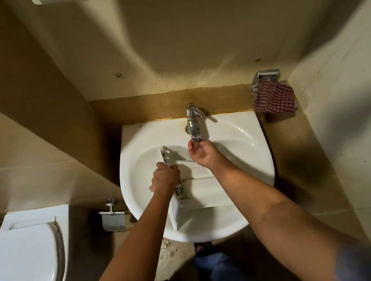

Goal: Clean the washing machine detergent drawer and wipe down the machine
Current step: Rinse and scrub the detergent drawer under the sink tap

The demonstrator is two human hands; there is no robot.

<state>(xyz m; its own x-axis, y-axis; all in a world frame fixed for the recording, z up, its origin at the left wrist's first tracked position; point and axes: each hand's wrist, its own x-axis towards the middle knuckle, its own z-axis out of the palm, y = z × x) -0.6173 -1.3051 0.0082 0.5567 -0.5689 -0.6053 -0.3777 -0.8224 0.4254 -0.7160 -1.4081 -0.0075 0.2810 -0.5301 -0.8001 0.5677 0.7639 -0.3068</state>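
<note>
Left grip (164, 178) clamped on the left edge of the long white plastic detergent drawer (183, 218). Drawer lies in the white ceramic basin (252, 155), long axis near-to-far, far end toward the chrome faucet (193, 120). Right grip (201, 152) cupped under the spout, fingertips touching; pinching or not, cannot tell. Red-checked cloth (273, 100) hangs right, white toilet (24, 267) left.

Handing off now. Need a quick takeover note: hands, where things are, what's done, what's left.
Left hand grips the detergent drawer, which lies in the sink basin.
Right hand has its fingers at the faucet spout tip; pinching or just touching, can't tell. No water stream visible.
Checked cloth hangs on the wall holder, right of the sink.
Done: drawer out and at the sink.
Left: rinse and scrub it, refit, wipe the machine (not in view).
</note>
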